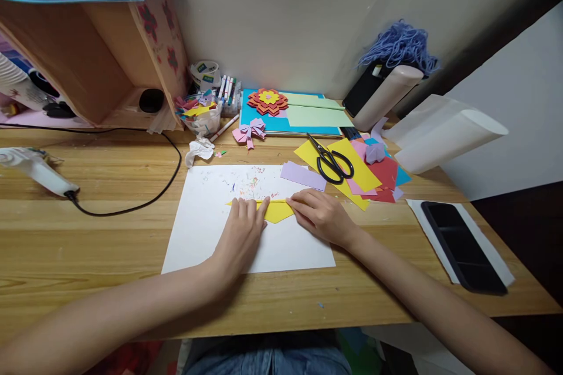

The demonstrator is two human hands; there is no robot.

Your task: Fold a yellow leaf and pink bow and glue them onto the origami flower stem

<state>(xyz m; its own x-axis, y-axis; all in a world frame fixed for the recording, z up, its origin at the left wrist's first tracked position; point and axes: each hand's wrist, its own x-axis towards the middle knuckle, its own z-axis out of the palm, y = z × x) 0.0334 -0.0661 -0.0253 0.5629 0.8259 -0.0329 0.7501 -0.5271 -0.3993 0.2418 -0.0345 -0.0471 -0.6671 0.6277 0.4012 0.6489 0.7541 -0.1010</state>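
A folded piece of yellow paper (278, 212) lies on a white sheet (197, 234), with a narrow fold along its far edge and a blunt point towards me. My left hand (241, 231) rests over its left part, fingers stretched out and pressing it down; a pointed yellow tip shows beyond them. At the right end, my right hand (323, 215) has its fingertips and thumb drawn together on the paper's edge. The paper under my left palm is hidden. Just beyond my right hand lie a lilac paper strip (303, 176) and black-handled scissors (329, 161).
Coloured paper scraps (387, 179) spread under and beside the scissors. A phone (464, 246) lies at right, near a white paper roll (453, 140). A glue gun (39, 170) with a looping cord is at left. Behind are a layered paper flower (267, 102) and a pink bow (250, 132).
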